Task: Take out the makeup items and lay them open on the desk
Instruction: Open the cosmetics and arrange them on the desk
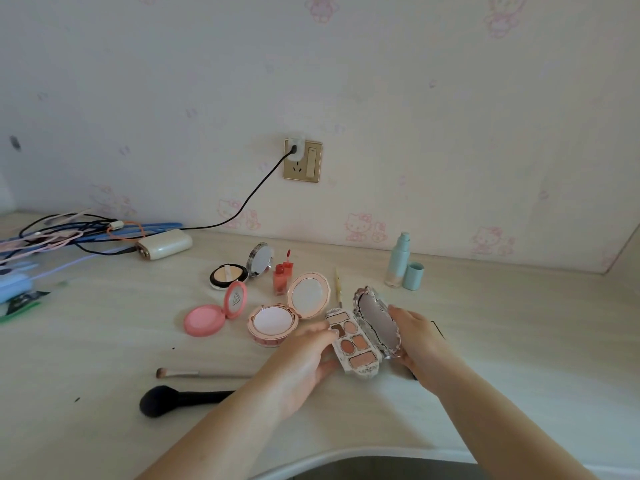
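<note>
Both hands — left hand, right hand — hold the open eyeshadow palette.

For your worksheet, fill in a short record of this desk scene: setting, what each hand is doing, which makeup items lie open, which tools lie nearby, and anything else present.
setting: pale desk against a wall
left hand: holds the eyeshadow palette at its left edge
right hand: grips the palette's mirrored lid, raised open
open items: black compact, pink blush compact, peach cushion compact
uncapped: teal bottle, its cap beside it
tools: black brush, thin brush
other: cables, wall socket
</note>
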A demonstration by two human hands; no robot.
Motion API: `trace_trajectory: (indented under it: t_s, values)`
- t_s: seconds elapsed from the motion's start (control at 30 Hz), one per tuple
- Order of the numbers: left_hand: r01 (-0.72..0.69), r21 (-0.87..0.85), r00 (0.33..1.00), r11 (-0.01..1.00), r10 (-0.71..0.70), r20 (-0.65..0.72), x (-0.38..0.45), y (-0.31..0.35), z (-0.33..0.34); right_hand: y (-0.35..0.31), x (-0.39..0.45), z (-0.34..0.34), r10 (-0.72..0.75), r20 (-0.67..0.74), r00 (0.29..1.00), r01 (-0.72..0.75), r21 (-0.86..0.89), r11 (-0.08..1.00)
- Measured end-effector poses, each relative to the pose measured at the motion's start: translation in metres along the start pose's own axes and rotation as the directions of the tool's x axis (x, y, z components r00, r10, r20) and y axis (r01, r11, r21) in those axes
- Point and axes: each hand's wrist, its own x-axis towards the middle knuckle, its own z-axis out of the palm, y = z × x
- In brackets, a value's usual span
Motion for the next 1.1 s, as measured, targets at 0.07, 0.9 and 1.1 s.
trace_trajectory:
  t_s: [0.07,0.9,1.1]
  values:
    - [0.008,0.017,1.0,1.0,-0.008,-0.009,0.002,0.002,-0.003,0.0,0.003,0.002,-0.001,0.001,1.0,0.001,-0.023,1.0]
    - [-0.048,0.096,0.995,0.994,0.056,-0.081,0.001,0.008,0.008,-0.008,0.032,-0.013,-0.19,-0.048,0.981,0.184,-0.107,0.977]
    - [-0.159,0.251,0.986,0.955,0.168,-0.018,-0.006,-0.006,0.021,0.001,0.01,-0.061,-0.316,-0.133,0.94,0.276,-0.251,0.928]
